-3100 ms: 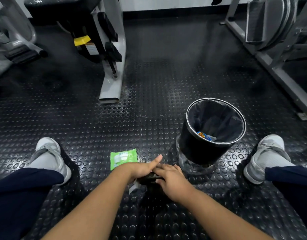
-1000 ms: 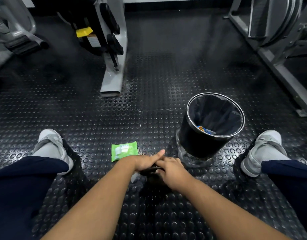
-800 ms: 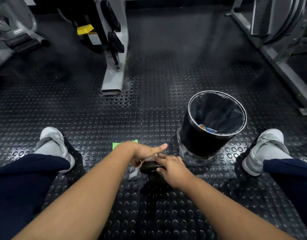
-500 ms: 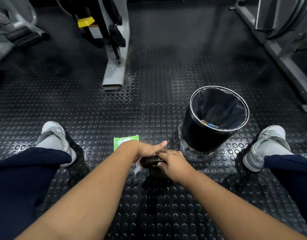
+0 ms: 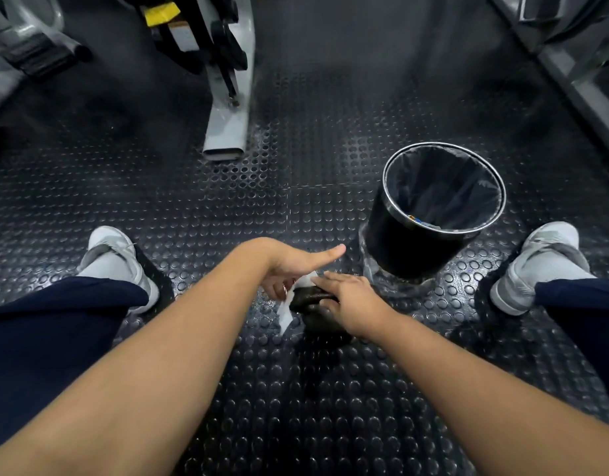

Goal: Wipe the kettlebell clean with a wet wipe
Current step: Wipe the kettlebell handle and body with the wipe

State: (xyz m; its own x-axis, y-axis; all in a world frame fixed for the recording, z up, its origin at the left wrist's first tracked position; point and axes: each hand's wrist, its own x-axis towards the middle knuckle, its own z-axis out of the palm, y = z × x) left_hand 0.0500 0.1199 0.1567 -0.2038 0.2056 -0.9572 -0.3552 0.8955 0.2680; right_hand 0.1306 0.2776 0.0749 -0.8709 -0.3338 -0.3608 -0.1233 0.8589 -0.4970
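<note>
Kettlebell [image 5: 311,296] sits on the floor just left of the bin [image 5: 399,242], on its near side. Right hand [image 5: 352,304] grips the kettlebell's handle, fingers curled over it. Left hand [image 5: 289,266] pinches the wipe [image 5: 285,312] against the handle's left end, thumb straight out toward the bin.

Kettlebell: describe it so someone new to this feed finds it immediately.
Start at the black bin with the steel rim on the studded floor. Just nearer the camera and left of it, under the right hand, sits the kettlebell. It is the only small dull black lump, with a white wet wipe at its left.
</note>
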